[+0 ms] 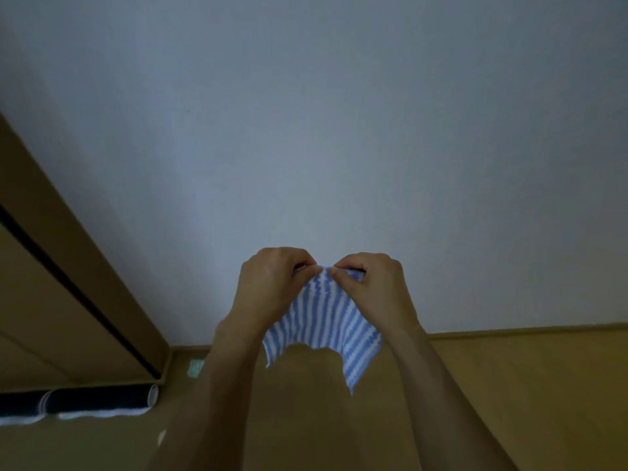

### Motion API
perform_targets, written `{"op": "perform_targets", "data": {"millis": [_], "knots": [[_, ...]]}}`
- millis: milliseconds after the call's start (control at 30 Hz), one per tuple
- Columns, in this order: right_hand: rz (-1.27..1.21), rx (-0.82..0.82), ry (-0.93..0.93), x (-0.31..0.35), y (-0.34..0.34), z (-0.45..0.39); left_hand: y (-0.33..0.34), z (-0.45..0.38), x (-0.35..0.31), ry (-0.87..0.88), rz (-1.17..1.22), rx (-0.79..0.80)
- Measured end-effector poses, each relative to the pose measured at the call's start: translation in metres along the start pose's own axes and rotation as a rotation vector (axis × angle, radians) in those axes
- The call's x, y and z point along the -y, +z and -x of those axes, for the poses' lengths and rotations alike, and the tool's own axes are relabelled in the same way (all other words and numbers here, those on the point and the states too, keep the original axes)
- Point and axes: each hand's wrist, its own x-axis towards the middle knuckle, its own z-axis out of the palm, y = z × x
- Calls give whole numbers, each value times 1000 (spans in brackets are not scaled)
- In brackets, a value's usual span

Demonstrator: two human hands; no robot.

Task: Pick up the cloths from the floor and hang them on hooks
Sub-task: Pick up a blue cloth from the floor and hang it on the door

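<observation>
Blue-striped cloth (326, 321) pinched at its top edge — left hand (272, 283) and right hand (370, 287) close together, fingers curled, seemingly touching — against pale wall (306, 130).

The top edge of the striped cloth (326, 321) vanished under curled fingers (307, 263), any hook there hidden. The dark rolled mat (98, 399) ran off the left edge. A pale green scrap (196, 368) by the skirting was too blurred to name.

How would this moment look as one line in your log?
stage: hanging | left hand: pinches striped cloth top edge | right hand: pinches same edge | cloth: off floor, before wall | hook: not visible
</observation>
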Motion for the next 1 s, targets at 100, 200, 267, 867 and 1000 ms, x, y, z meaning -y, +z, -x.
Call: {"op": "perform_targets", "data": {"millis": [100, 200, 267, 867, 1000], "knots": [[11, -91, 31, -19, -34, 12, 17, -12, -38, 34, 8, 4], [23, -144, 65, -42, -70, 23, 37, -20, -79, 58, 63, 16], [43, -159, 86, -59, -97, 31, 54, -24, -110, 71, 101, 23], [223, -450, 354, -225, -339, 137, 216, -70, -394, 398, 324, 188], [257, -546, 445, -255, -371, 151, 247, -85, -442, 509, 373, 255]]}}
